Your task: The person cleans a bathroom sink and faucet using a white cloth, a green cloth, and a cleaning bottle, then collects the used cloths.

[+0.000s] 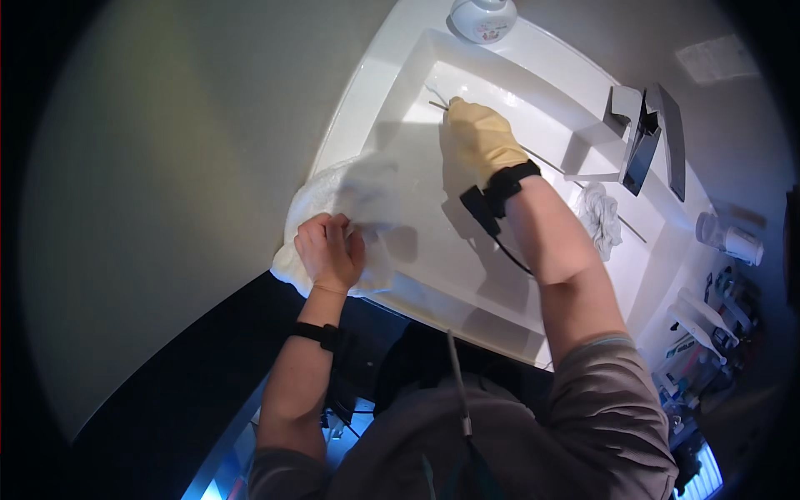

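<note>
My right hand (484, 131), in a pale yellow rubber glove, is closed on the end part of a long thin dark rod (542, 157) that runs diagonally across the white basin (431, 250). A small white-headed tool (436, 92) projects beyond the gloved fingers; whether it is held too is unclear. My left hand (331, 247) is bare and lies on a white towel (322, 190) draped over the basin's left front corner. Its fingers are bent, and I cannot tell whether they grip the cloth. A crumpled white cloth (599, 219) lies at the basin's right side, by the rod.
A chrome faucet (637, 140) rises at the right rim. A white bottle (483, 19) stands on the far rim. At the right are a clear cup with a white-lidded jar (742, 245), white toothbrush-like handles (703, 325) and assorted small items. A wall borders the left.
</note>
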Demonstrator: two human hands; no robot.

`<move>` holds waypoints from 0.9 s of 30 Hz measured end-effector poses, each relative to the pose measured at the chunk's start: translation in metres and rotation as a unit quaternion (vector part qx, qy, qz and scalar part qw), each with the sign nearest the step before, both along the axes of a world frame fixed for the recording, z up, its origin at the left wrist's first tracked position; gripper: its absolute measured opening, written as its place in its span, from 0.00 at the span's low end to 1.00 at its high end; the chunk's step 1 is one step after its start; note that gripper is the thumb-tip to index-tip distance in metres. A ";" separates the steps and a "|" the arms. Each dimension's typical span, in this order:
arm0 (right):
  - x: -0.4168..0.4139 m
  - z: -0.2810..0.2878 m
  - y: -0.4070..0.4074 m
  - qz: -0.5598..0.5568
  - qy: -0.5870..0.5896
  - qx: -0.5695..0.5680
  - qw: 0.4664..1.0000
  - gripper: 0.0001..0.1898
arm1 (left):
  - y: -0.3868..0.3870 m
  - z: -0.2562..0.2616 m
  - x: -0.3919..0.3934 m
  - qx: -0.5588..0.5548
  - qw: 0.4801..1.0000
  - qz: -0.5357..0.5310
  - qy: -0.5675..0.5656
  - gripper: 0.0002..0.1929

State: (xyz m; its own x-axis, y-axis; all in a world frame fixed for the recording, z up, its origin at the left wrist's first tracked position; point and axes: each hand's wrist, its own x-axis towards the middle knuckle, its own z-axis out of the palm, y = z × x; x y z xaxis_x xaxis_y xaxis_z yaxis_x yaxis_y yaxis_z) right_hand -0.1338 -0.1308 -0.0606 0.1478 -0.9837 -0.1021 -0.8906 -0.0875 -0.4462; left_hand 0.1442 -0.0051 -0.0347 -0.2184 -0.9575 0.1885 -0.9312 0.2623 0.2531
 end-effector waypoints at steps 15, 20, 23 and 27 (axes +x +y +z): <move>-0.037 0.041 0.040 0.056 0.112 0.082 0.989 0.06 | -0.003 0.004 0.001 -0.004 1.000 0.012 0.003 0.15; -0.066 0.045 0.068 0.016 0.105 0.102 0.989 0.08 | 0.002 -0.007 0.006 -0.002 0.999 0.016 -0.043 0.14; -0.051 -0.002 0.067 -0.016 0.071 -0.038 0.997 0.07 | 0.000 -0.014 0.008 -0.023 0.999 -0.007 -0.037 0.13; -0.093 0.021 0.090 -0.048 0.103 0.029 0.993 0.06 | 0.000 -0.005 0.001 -0.027 0.999 -0.005 -0.046 0.13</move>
State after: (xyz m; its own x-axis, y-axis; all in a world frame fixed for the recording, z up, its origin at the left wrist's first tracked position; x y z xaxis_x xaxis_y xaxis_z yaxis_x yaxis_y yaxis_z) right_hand -0.2267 -0.0411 -0.0393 0.0231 -0.9837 -0.1782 -0.9666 0.0235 -0.2550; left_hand 0.1450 -0.0047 -0.0395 -0.2466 -0.9442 0.2185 -0.9473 0.2824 0.1511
